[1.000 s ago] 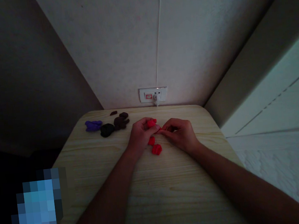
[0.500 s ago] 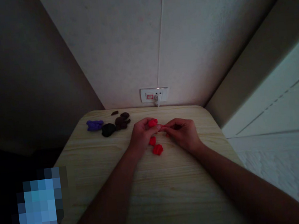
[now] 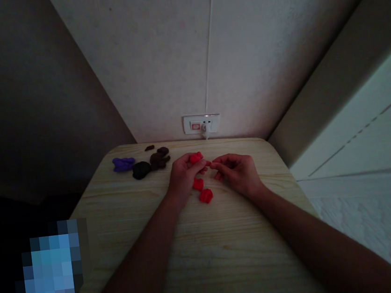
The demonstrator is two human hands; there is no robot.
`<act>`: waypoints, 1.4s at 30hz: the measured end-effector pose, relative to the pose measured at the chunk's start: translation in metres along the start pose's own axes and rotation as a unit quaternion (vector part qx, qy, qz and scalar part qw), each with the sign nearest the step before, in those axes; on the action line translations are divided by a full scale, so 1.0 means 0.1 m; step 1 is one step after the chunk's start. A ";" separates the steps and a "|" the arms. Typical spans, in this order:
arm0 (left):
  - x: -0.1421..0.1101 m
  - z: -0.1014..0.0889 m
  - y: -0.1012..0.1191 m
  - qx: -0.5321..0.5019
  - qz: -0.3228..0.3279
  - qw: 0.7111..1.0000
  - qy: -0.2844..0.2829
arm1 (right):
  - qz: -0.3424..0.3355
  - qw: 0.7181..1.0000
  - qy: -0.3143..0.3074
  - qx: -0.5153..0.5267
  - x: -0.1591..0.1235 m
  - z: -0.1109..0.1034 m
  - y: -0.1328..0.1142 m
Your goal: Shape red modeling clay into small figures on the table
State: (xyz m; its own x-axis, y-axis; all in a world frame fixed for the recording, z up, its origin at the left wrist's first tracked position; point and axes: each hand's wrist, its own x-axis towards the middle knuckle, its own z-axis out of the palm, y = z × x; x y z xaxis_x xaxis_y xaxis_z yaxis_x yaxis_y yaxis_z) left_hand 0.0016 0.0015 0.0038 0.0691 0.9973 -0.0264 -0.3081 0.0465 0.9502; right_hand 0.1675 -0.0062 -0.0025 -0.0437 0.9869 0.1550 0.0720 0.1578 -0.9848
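My left hand [image 3: 181, 174] is closed round a lump of red modelling clay [image 3: 196, 157], which shows above the thumb. A small red tip of clay sticks out to the right of these fingers. My right hand [image 3: 237, 170] pinches at that tip with thumb and forefinger, its other fingers curled. Whether a separate bit lies in the right fingertips is too small to tell. On the table just below the left hand are two more red clay lumps, a smaller piece [image 3: 198, 184] and a rounder piece [image 3: 206, 196].
A purple clay lump [image 3: 123, 164], a black lump [image 3: 141, 170] and several brown pieces [image 3: 158, 159] lie at the back left of the wooden table [image 3: 201, 258]. Behind it, a wall socket [image 3: 202, 124] holds a plug. A pixelated bright patch [image 3: 50, 271] covers the lower left.
My left hand has tilted slightly, and its thumb has shifted up and left. The gap between the two hands' fingertips is a little wider. The lumps on the table stay put.
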 end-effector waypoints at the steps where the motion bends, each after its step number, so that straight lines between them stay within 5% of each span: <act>1: 0.00 0.00 0.00 -0.002 -0.002 1.000 0.001 | 0.005 1.000 0.004 0.007 0.00 0.01 -0.01; 25: 0.03 -0.01 -0.04 -0.021 0.002 1.000 0.003 | 0.033 0.996 -0.024 0.085 0.00 0.00 -0.01; 34: -0.03 0.02 0.01 0.013 -0.003 1.000 -0.006 | -0.085 0.996 -0.031 -0.019 0.00 -0.04 -0.08; 42: -0.02 0.01 0.01 0.017 -0.011 1.000 -0.008 | -0.073 0.994 -0.079 0.013 -0.01 -0.02 -0.07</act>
State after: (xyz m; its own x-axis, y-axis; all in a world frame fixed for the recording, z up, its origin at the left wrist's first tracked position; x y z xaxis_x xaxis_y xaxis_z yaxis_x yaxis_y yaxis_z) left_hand 0.0025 -0.0009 0.0053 0.0915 0.9949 -0.0429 -0.2731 0.0665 0.9597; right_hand 0.1694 -0.0077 0.0040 -0.2076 0.9359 0.2845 0.0271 0.2962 -0.9547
